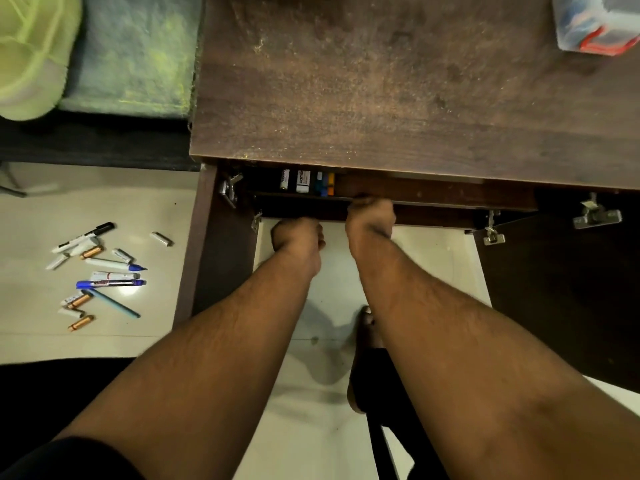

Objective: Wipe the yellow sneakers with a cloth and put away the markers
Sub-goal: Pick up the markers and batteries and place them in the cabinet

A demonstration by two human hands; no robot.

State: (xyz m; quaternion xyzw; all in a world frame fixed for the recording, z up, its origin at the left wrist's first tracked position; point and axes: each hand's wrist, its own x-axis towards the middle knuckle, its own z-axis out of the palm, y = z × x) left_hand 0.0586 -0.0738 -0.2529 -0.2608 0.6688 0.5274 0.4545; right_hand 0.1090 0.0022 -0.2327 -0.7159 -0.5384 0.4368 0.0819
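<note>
- Head view: my right hand (pixel 370 216) is curled over the front edge of the shelf (pixel 433 199) just under the table (pixel 381 91) top; its fingertips are hidden behind the edge, so this grip is closed on the shelf.
- My left hand (pixel 298 237) hangs just below and left of it, fingers curled into a fist; I can see nothing in it.
- A few marker boxes (pixel 306 181) stand upright at the back of the shelf, near its left end.
- The loose markers (pixel 100 271) lie scattered on the floor (pixel 86 209) off the table's left side, well apart from both hands, their long axes mostly slanting across the tiles.
- My left hand is the nearer one, so I judge the next pick-up falls to it, reaching left and down.
- One yellow sneaker (pixel 31 57) sits at the far left on a cloth (pixel 135 57).
</note>
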